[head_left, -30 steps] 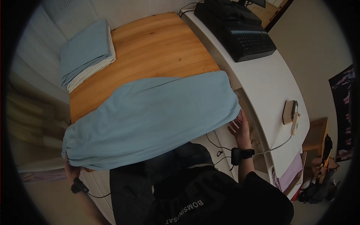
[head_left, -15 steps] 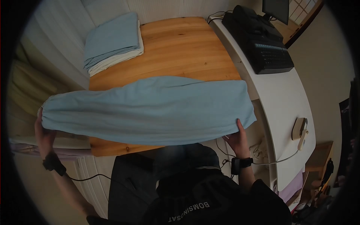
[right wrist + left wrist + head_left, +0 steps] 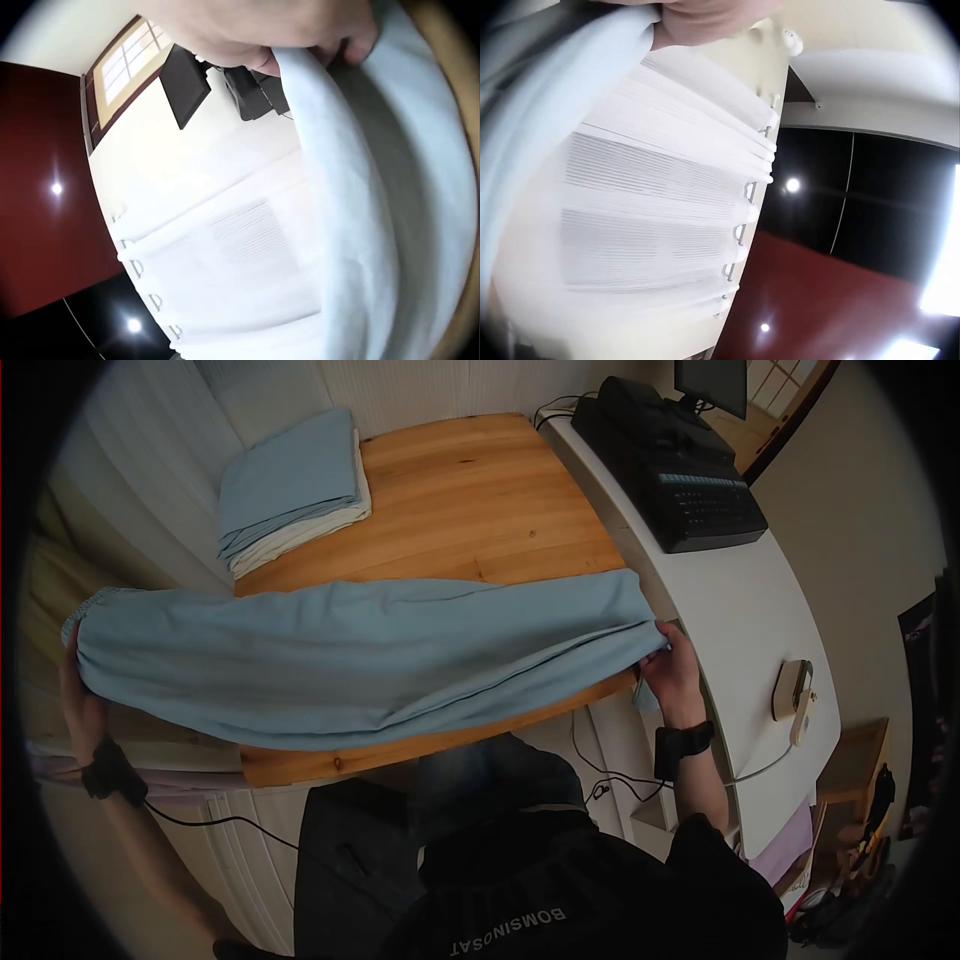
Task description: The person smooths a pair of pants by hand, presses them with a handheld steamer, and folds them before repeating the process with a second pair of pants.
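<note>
- Nearest of all, the person's dark top with white lettering fills the bottom of the head view, both arms spread wide, a dark band on each wrist.
- Out on the left, the left hand (image 3: 82, 705) is at the gathered end of the light blue sheet (image 3: 350, 660), well past the left edge of the table. In the head view the fingers look tucked into the cloth; the left wrist view shows only a blur of skin against blue fabric, so a grasp on the sheet is likely rather than certain.
- On the right, the right hand (image 3: 675, 665) has its fingers curled round the other end of the sheet, bunching the cloth just where the table meets the white desk (image 3: 740, 600). The right wrist view confirms it: fingertips (image 3: 352, 41) clamped over a thick fold of fabric.
- Between the two hands the sheet runs as one long band from left to right, stretched above the near half of the wooden table (image 3: 480, 490), sagging a little along its near edge.
- Right of the right hand, a small beige device (image 3: 788, 690) with a cable lies on the white desk.
- Farther back, the table's bare wood shows beyond the sheet.
- At the far left corner sits a stack of folded linen (image 3: 290, 485), blue on top, cream beneath.
- At the far right, a black machine with keys (image 3: 680, 465) stands on the white desk, a monitor (image 3: 712, 382) behind it.
</note>
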Demonstrator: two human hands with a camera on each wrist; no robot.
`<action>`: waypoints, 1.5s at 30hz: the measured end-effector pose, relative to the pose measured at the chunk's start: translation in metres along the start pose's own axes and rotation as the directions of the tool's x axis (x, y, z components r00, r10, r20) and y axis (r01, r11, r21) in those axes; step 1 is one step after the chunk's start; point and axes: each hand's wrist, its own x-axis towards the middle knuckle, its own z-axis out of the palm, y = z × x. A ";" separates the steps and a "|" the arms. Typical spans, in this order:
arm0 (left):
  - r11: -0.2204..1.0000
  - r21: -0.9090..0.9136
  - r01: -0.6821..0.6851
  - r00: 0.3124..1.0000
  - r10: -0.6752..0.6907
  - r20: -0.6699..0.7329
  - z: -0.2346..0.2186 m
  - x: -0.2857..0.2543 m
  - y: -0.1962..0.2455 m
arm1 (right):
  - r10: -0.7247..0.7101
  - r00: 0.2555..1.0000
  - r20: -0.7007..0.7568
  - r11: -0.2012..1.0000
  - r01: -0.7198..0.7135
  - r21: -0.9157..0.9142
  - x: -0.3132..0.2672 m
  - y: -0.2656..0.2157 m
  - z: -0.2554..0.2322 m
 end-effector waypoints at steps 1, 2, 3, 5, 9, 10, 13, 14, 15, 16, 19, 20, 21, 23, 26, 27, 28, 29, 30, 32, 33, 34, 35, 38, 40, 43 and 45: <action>1.000 -0.003 0.000 0.999 0.000 0.034 -0.009 0.014 0.005 | -0.010 1.000 0.011 0.999 0.011 -0.031 0.013 -0.013 0.023; 1.000 -0.007 0.001 0.998 -0.001 0.065 -0.020 0.029 0.010 | -0.008 1.000 -0.008 1.000 0.008 -0.019 0.037 -0.025 0.041; 1.000 -0.011 0.001 0.996 0.000 0.094 -0.031 0.043 0.017 | -0.006 1.000 -0.025 1.000 0.005 -0.008 0.059 -0.038 0.058; 0.997 -0.061 -0.054 0.996 0.058 0.065 -0.052 0.072 0.035 | -0.140 0.985 0.098 0.990 0.137 0.036 0.081 -0.066 0.093; 0.967 -0.189 -0.172 0.985 0.173 -0.014 -0.099 0.136 0.082 | -0.313 0.934 0.175 0.910 0.241 0.338 0.073 -0.105 0.142; 0.952 -0.255 -0.166 0.986 0.168 -0.015 -0.087 0.123 0.085 | -0.350 0.912 0.214 0.879 0.242 0.411 0.075 -0.110 0.140; 0.951 -0.231 -0.203 0.977 0.182 -0.109 -0.043 0.070 0.046 | -0.490 0.838 0.239 0.833 0.370 0.412 0.060 -0.094 0.125; 0.960 -0.146 -0.240 0.958 0.210 -0.194 -0.030 0.052 0.021 | -0.455 0.865 0.210 0.864 0.372 0.340 0.042 -0.080 0.128; 0.961 -0.166 -0.220 0.953 0.176 -0.248 -0.006 0.031 -0.011 | -0.383 0.901 0.203 0.903 0.319 0.287 0.038 -0.067 0.119; 0.963 -0.187 -0.197 0.944 0.135 -0.300 0.004 0.017 -0.043 | -0.308 0.933 0.188 0.937 0.263 0.231 0.039 -0.050 0.107; 0.982 -0.187 0.019 0.962 -0.069 -0.264 -0.040 0.012 -0.136 | -0.184 0.976 0.115 0.970 0.199 -0.141 0.081 0.003 0.032; 0.983 -0.173 0.062 0.951 -0.111 -0.289 -0.062 0.012 -0.166 | -0.182 0.977 0.114 0.969 0.198 -0.145 0.071 0.005 0.026; 0.977 -0.182 0.108 0.926 -0.166 -0.338 -0.093 0.016 -0.195 | -0.109 0.986 0.129 0.883 0.156 -0.443 0.054 0.003 0.026; 0.966 -0.199 0.164 0.897 -0.229 -0.377 -0.134 0.013 -0.217 | -0.088 0.990 0.112 0.584 0.142 -0.799 0.039 -0.004 0.024; 0.967 -0.199 0.159 0.930 -0.214 -0.297 -0.164 -0.002 -0.226 | -0.410 0.820 0.399 -0.211 0.340 -0.916 0.039 -0.010 0.004; 0.968 -0.197 0.154 0.940 -0.205 -0.273 -0.172 -0.004 -0.226 | -0.415 0.821 0.393 -0.209 0.334 -0.919 0.037 -0.012 0.009; 0.969 -0.198 0.150 0.947 -0.199 -0.253 -0.183 -0.006 -0.227 | -0.432 0.801 0.414 -0.179 0.374 -0.910 0.034 -0.015 0.020; 0.968 -0.199 0.155 0.946 -0.204 -0.253 -0.194 -0.008 -0.226 | -0.448 0.781 0.436 -0.151 0.415 -0.897 0.031 -0.018 0.032; 0.975 -0.165 0.146 0.951 -0.184 -0.249 -0.210 -0.008 -0.225 | -0.445 0.783 0.435 -0.153 0.412 -0.898 0.029 -0.018 0.045; 0.989 -0.087 0.119 0.962 -0.137 -0.235 -0.229 -0.006 -0.217 | -0.384 0.559 0.735 -0.371 0.635 -0.677 0.031 -0.015 0.069; 0.990 -0.082 0.117 0.962 -0.133 -0.238 -0.226 -0.006 -0.212 | -0.384 0.560 0.735 -0.366 0.638 -0.677 0.038 -0.012 0.072; 0.982 -0.135 0.130 0.946 -0.164 -0.280 -0.218 -0.006 -0.209 | -0.278 0.479 0.832 -0.513 0.659 -0.551 0.050 -0.008 0.071; 0.971 -0.191 0.140 0.926 -0.197 -0.323 -0.209 -0.009 -0.208 | -0.150 0.398 0.905 -0.638 0.661 -0.396 0.061 -0.005 0.071; 0.980 -0.173 0.100 0.933 -0.152 -0.325 -0.192 -0.025 -0.210 | -0.083 0.447 0.890 -0.741 0.570 -0.355 0.079 0.001 0.077; 0.977 -0.184 0.108 0.921 -0.168 -0.351 -0.203 -0.024 -0.210 | -0.052 0.434 0.899 -0.765 0.562 -0.315 0.088 -0.003 0.079; 0.977 -0.192 0.090 0.920 -0.155 -0.359 -0.203 -0.019 -0.201 | -0.068 0.413 0.908 -0.780 0.545 -0.306 0.102 -0.021 0.087; 0.977 -0.200 0.069 0.923 -0.138 -0.358 -0.212 -0.017 -0.202 | -0.186 0.309 0.933 -0.772 0.542 -0.333 0.098 -0.046 0.102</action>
